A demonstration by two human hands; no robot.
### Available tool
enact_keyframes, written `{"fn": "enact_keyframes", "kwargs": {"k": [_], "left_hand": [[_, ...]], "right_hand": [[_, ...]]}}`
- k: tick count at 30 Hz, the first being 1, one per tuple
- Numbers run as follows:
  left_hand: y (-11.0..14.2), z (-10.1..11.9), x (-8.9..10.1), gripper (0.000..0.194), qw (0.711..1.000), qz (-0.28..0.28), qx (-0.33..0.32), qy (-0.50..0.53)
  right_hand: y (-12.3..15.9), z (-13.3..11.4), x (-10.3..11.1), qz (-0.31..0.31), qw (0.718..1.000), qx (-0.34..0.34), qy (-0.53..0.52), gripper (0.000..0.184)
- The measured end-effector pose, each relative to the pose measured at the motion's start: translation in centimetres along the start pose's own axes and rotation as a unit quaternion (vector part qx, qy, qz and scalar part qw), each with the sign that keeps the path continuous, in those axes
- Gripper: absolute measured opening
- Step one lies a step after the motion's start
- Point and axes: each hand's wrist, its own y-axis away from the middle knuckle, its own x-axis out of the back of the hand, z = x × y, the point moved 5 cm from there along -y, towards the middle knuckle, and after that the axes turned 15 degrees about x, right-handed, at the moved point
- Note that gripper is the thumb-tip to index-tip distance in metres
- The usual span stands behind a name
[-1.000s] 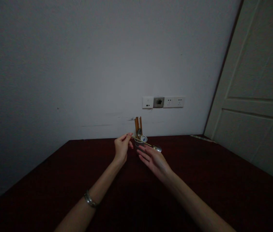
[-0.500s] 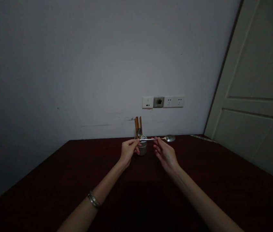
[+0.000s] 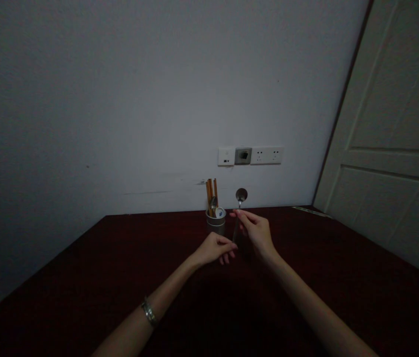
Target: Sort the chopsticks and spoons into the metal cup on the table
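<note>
A metal spoon [image 3: 241, 195] stands nearly upright between my hands, its round bowl at the top. My right hand [image 3: 257, 232] pinches the handle just under the bowl. The lower end of the handle is pinched by my left hand [image 3: 215, 248], which wears a bracelet on its wrist. Just behind and left of the spoon, a grey utensil cup [image 3: 216, 222] holds several brown chopsticks [image 3: 211, 193], a smaller metal spoon [image 3: 214, 202] and a white piece with a blue mark [image 3: 220, 212]. My left fingers overlap the lower part of the cup.
The dark red table [image 3: 138, 263] runs back to a grey wall. Sockets and a switch [image 3: 250, 156] are set in the wall above it. A pale door [image 3: 391, 163] stands on the right, and a thin strip [image 3: 311, 212] lies along the back right edge.
The spoon has turned from level, bowl to the right, to nearly upright with the bowl up. My left hand has moved down and right; the right hand still grips near the bowl.
</note>
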Motion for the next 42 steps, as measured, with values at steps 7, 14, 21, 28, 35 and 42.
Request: {"fn": "enact_keyframes", "kwargs": {"k": [7, 14, 21, 28, 35, 42], "left_hand": [[0.7, 0.2, 0.2, 0.036, 0.997, -0.019, 0.004, -0.074], [2.4, 3.6, 5.0, 0.036, 0.992, 0.08, -0.067, -0.073], [3.1, 4.8, 5.7, 0.033, 0.984, 0.138, -0.111, 0.03], [3.0, 4.8, 5.5, 0.029, 0.985, 0.124, -0.111, 0.041], [3.2, 4.7, 5.6, 0.028, 0.987, 0.124, -0.095, 0.04], [3.6, 5.0, 7.7, 0.028, 0.964, 0.217, -0.124, 0.091]], "right_hand": [[0.1, -0.4, -0.5, -0.056, 0.998, 0.011, 0.042, 0.044], [0.6, -1.1, -2.1, -0.153, 0.988, 0.013, 0.033, 0.034], [1.5, -0.9, -3.4, -0.216, 0.975, 0.023, 0.035, 0.033], [2.0, -0.7, -3.8, -0.23, 0.972, 0.025, 0.034, 0.034], [2.5, 0.2, -4.0, -0.232, 0.972, -0.018, 0.02, 0.039], [1.8, 3.9, -2.5, -0.178, 0.983, -0.048, -0.006, 0.043]]}}
